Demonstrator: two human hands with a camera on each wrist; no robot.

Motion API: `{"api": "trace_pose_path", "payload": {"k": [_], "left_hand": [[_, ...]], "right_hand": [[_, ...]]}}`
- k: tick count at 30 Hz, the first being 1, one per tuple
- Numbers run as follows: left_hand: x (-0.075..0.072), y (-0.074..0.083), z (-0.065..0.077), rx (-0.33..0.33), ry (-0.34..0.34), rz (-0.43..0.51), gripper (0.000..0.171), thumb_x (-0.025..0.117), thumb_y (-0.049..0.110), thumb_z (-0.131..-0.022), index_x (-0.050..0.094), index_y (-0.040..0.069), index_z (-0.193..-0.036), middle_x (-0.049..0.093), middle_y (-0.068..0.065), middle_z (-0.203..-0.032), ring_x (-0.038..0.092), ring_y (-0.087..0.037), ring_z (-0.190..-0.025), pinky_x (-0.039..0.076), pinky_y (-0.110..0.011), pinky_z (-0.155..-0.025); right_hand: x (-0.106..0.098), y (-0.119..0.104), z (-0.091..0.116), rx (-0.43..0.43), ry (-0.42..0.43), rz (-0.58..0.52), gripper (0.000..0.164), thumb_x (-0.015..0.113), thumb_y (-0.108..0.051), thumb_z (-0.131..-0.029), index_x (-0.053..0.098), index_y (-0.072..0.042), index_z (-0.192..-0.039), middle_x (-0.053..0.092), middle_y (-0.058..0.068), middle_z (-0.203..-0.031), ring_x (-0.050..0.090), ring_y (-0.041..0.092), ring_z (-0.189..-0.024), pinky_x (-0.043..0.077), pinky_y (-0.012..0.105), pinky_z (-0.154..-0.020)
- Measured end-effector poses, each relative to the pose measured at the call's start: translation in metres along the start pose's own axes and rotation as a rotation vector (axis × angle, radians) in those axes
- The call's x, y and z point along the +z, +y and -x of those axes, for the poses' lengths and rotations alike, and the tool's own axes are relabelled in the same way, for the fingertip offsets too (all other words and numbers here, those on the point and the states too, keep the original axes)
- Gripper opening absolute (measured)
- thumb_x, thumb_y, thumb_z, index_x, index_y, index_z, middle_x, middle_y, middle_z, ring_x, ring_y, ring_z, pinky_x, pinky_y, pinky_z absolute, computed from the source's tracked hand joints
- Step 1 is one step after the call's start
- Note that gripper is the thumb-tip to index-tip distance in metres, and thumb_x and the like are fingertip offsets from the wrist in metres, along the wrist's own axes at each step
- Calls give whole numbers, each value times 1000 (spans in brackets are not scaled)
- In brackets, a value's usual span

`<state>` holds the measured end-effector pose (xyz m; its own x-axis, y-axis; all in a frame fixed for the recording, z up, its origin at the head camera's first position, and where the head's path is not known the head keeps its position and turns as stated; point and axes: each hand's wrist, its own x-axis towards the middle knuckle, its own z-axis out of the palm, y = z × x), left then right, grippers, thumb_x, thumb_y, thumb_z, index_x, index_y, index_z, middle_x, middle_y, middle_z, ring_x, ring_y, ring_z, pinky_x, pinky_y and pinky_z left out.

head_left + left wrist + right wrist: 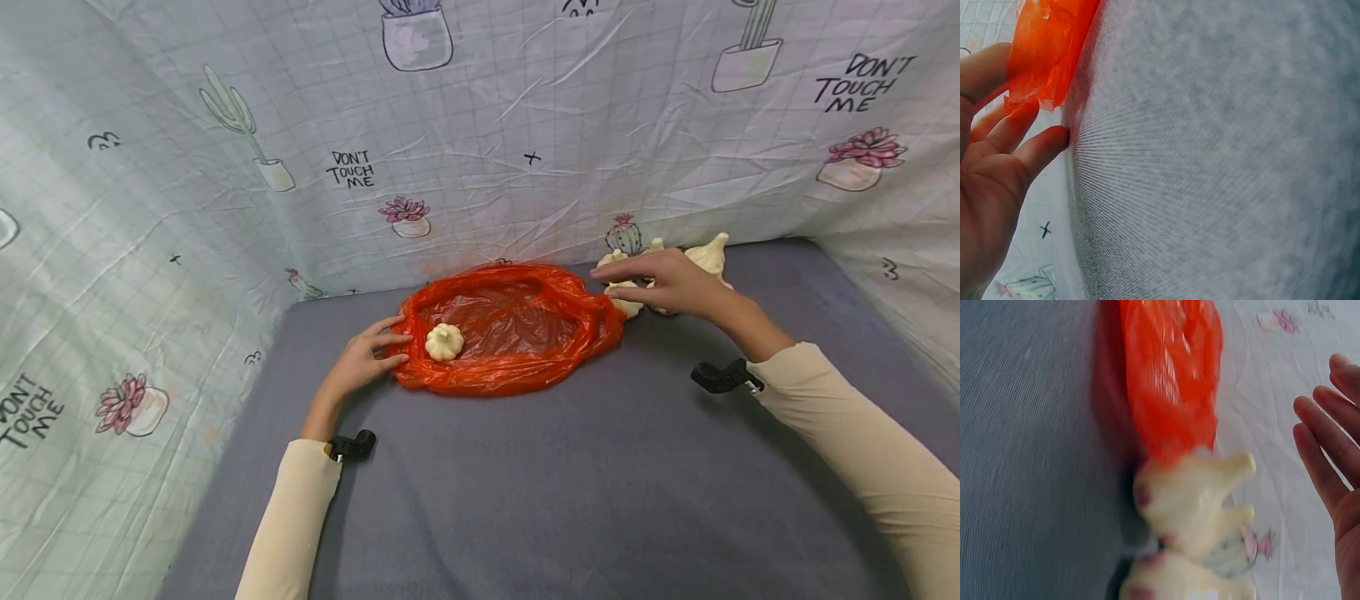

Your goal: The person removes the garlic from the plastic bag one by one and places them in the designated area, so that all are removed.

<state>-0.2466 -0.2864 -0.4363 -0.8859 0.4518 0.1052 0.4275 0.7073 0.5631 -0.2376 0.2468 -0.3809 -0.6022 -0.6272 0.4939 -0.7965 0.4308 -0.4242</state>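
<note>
An orange-red plastic bag [517, 383] lies on its side edge to edge with its mouth spread wide upward. One garlic bulb [444, 342] sits inside it at the left end. My left hand [362, 360] rests at the bag's left rim, its fingers extended and touching the plastic [1047, 50]. Over a group of garlic bulbs [626, 302] beyond the bag's right end hovers my right hand [671, 282], fingers apart and holding nothing. Blurred bulbs [1188, 497] also show in the right wrist view, close against the bag's end, away from that hand's fingers.
A grey cloth [480, 483] covers the table. Behind and beside it hangs a pale curtain [480, 108] printed with cacti and lettering. The bulbs at the back right stand close to the curtain.
</note>
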Motion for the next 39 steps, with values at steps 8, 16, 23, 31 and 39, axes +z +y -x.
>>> {"api": "trace_pose_path", "payload": {"k": [8,16,23,31,39], "left_hand": [[0,1,0,0,-7,-1,38,78,18,-92,72,7,-128,46,-8,-156,39,-36,-145,41,-56,-110],[-1,1,0,6,-5,-10,38,78,19,-92,72,7,-128,46,-8,-156,39,-36,-145,43,-56,-109],[-2,1,0,0,-10,-18,37,77,18,-92,72,7,-128,46,-8,-156,39,-36,-145,42,-56,-109],[-2,1,-1,2,-10,-22,38,78,19,-92,72,7,-128,46,-9,-156,39,-37,-144,41,-56,-109],[-3,1,-1,3,-10,-18,38,78,19,-92,72,7,-128,46,-9,-156,40,-37,-144,43,-56,-108]], "right_hand": [[25,-5,-30,-106,-35,-72,41,78,0,-85,74,-8,-124,74,5,-120,69,8,-89,55,30,-69],[43,-12,-58,-124,-88,-65,34,76,-9,-90,75,-12,-124,74,2,-121,54,6,-69,46,28,-64],[62,-22,-80,-87,-191,-78,32,72,-16,-96,73,-12,-127,72,5,-125,58,12,-78,47,32,-72],[80,-30,-106,-101,-253,-115,32,72,-19,-97,73,-12,-128,74,5,-120,46,10,-67,42,28,-67],[100,-30,-130,-117,-312,-139,32,72,-21,-97,73,-10,-127,74,3,-118,45,8,-67,41,26,-66]]}}
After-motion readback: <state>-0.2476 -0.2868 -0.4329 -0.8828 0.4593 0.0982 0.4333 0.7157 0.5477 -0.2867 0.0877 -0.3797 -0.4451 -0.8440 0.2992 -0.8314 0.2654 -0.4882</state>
